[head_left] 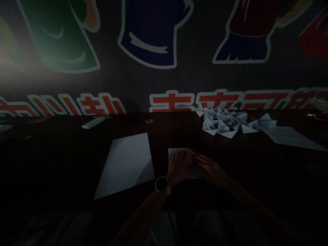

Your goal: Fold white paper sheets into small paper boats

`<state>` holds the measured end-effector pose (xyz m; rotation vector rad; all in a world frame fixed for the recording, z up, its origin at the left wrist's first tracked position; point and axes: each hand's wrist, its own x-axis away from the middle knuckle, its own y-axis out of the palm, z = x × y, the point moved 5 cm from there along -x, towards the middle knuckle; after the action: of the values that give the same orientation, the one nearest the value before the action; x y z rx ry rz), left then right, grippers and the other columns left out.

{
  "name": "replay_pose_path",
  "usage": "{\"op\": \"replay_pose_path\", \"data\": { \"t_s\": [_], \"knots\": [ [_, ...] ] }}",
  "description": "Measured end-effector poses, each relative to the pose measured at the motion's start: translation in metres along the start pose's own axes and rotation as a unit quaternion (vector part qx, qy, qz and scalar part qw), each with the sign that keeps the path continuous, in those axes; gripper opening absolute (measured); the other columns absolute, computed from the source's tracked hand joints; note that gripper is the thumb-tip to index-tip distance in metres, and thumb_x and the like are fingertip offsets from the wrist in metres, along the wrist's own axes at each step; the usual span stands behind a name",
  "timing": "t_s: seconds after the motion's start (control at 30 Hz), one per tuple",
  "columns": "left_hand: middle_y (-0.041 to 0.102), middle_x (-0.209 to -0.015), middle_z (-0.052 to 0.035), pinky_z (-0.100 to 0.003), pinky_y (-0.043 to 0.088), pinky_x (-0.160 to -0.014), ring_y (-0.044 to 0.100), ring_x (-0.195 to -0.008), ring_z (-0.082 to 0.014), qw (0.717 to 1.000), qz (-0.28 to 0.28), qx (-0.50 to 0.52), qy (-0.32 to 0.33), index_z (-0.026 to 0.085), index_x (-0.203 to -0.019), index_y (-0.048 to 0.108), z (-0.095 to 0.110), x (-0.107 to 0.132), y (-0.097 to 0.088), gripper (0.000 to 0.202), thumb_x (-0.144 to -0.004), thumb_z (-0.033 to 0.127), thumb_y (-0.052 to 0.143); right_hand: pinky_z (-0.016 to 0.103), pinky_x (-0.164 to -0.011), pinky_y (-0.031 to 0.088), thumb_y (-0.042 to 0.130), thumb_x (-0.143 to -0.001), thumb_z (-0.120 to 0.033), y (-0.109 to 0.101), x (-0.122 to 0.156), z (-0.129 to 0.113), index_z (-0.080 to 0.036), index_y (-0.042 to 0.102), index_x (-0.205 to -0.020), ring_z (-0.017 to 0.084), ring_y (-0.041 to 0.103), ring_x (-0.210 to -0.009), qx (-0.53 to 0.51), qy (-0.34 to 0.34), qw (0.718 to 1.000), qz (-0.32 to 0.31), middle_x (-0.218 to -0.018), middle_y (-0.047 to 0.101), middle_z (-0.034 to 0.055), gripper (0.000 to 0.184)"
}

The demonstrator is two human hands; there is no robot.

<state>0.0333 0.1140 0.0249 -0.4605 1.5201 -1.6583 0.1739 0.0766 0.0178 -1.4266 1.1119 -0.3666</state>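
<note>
A partly folded sheet of white paper [194, 173] lies on the dark table in front of me, its top right corner slanting down. My left hand [178, 166], with a round watch [161, 184] at the wrist, presses flat on it with fingers extended. On the paper's right edge rests my right hand [209, 168], its fingers stretched out along the slanted side. Both hands cover much of the paper, so its folds are partly hidden. To the left lies a larger flat white sheet [128, 164], apart from my hands.
Folded white paper shapes [222, 121] are heaped at the back right, beside more flat white paper [292, 136]. A white elongated object [93, 123] and a small round item [149, 121] lie near the painted wall [138, 83]. The scene is dim.
</note>
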Motion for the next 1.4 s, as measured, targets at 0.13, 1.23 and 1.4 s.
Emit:
{"op": "replay_pose_path", "data": {
  "t_s": [0.13, 1.23, 1.4],
  "knots": [
    [0.04, -0.136, -0.0121, -0.042, 0.029, -0.105, 0.036, -0.124, -0.0249, 1.0, -0.005, -0.002, 0.0, 0.014, -0.133, 0.034, 0.002, 0.0, -0.002, 0.048, -0.09, 0.034, 0.04, 0.045, -0.106, 0.035, 0.044, -0.083, -0.017, 0.001, 0.0, 0.0, -0.018, 0.045, -0.133, 0.023, 0.034, -0.131, 0.002, -0.003, 1.0, 0.001, -0.139, 0.043, 0.0088, 0.05],
    [0.044, -0.133, -0.0071, -0.041, 0.033, -0.1, 0.041, -0.118, -0.0251, 0.999, 0.017, 0.023, 0.023, 0.022, -0.134, 0.034, 0.003, -0.001, -0.005, 0.05, -0.087, 0.034, 0.044, 0.045, -0.102, 0.031, 0.044, -0.078, -0.018, -0.003, -0.03, 0.006, -0.007, 0.05, -0.124, 0.027, 0.042, -0.122, 0.168, -0.006, 0.985, -0.036, -0.125, 0.056, 0.0159, 0.047],
    [0.043, -0.135, -0.0082, -0.041, 0.033, -0.1, 0.039, -0.121, -0.0258, 0.999, 0.032, 0.01, 0.028, 0.019, -0.127, 0.044, 0.003, -0.002, -0.003, 0.041, -0.089, 0.036, 0.042, 0.047, -0.102, 0.03, 0.043, -0.078, -0.017, -0.014, 0.01, 0.005, -0.008, 0.045, -0.128, 0.025, 0.041, -0.125, 0.18, -0.032, 0.983, -0.022, -0.131, 0.05, 0.0159, 0.051]
  ]
}}
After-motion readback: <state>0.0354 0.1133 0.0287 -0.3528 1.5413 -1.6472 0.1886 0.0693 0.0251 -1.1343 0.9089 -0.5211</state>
